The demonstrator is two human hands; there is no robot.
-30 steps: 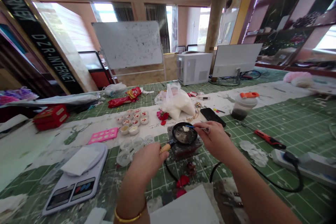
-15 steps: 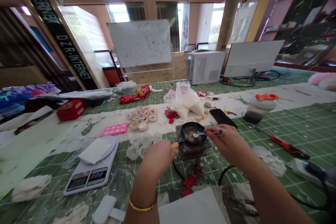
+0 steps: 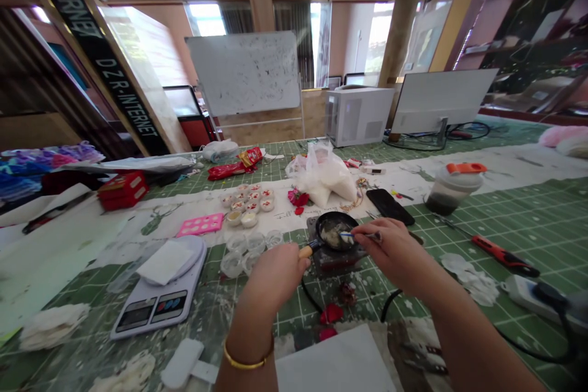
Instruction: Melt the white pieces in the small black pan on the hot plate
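Note:
My left hand is closed round the light wooden handle of a small black frying pan. The pan rests on a dark hot plate; pale, partly lumpy stuff lies in it. My right hand pinches a thin stirring stick with a bluish shaft, its tip down in the pan among the white lumps. The tip's exact shape is hidden. Left of the pan are several clear plastic cups. Behind these, several small filled cups, some with red bits on top, are grouped together.
A kitchen scale bearing white paper and a pink mould are at left. A bag of white grains stands behind the pan. At right lie a phone, a lidded jar, a red-black screwdriver and a power strip.
My right hand has shifted slightly left with the stirring stick, whose tip has moved a little within the pan. My left hand keeps its hold on the handle.

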